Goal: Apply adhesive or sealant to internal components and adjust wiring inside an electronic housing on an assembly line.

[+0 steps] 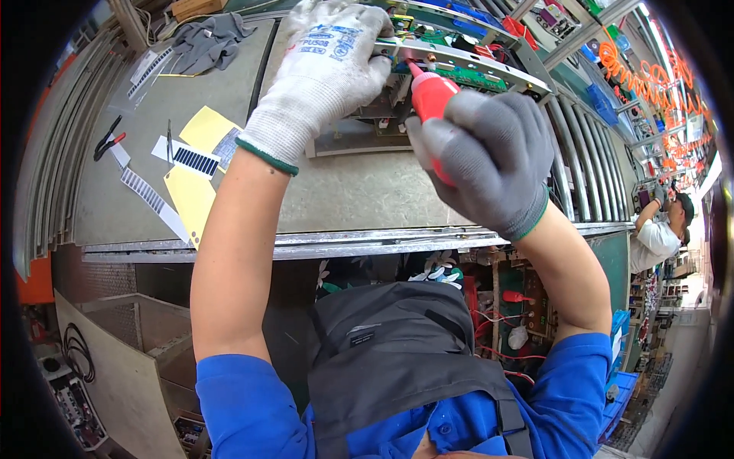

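Observation:
My right hand [497,157], in a grey-coated glove, is wrapped round a red squeeze bottle [433,93] with a pointed nozzle. The nozzle tip points at the front rail of an open metal chassis [489,63]. Green circuit boards [474,76] and wires show inside that chassis. My left hand [329,57], in a white knit glove with a green cuff, grips the chassis at its left end, the thumb lower and the fingers above. Its fingertips are partly hidden, and so is the spot right under the nozzle.
Label strips [195,159], yellow sheets [191,203], tweezers [169,138] and red-and-black cutters [109,139] lie on the left of the metal bench [344,199]. A grey cloth [210,42] sits behind them. Rollers [585,153] run at right; orange coiled hoses [634,73] hang beyond, near another person [661,229].

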